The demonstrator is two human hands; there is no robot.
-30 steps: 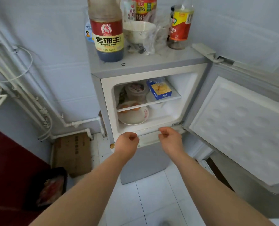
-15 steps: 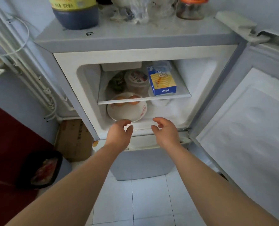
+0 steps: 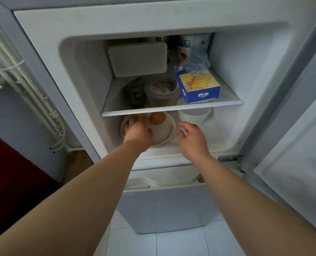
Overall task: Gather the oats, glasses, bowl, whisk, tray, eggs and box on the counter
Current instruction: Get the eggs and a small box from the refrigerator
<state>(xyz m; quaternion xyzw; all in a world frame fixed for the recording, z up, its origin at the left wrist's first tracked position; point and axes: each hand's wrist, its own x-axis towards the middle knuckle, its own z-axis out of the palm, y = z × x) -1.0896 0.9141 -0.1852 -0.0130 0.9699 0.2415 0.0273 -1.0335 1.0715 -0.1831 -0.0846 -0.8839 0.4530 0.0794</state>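
Two brown eggs lie on a white plate (image 3: 169, 133) on the fridge's lower level. The right egg (image 3: 157, 118) is in plain sight. My left hand (image 3: 137, 133) reaches over the plate, its fingers curled on the left egg (image 3: 135, 118), which is mostly hidden; how firm the grip is does not show. My right hand (image 3: 192, 139) hovers open just right of the plate and holds nothing. A blue and yellow box (image 3: 199, 87) sits on the shelf (image 3: 172, 108) above. A white bowl (image 3: 194, 116) stands under the shelf, right of the plate.
The upper shelf also carries a lidded cup (image 3: 160, 91), a dark jar (image 3: 135, 93), a white flat container (image 3: 137, 59) and a plastic bag (image 3: 195, 50) at the back. The fridge door (image 3: 292, 130) hangs open on the right. The low shelf leaves little height above the plate.
Both hands have moved forward into the fridge. My left hand went from the front ledge onto the left egg, and the right hand now hovers beside the plate. The view has come closer.
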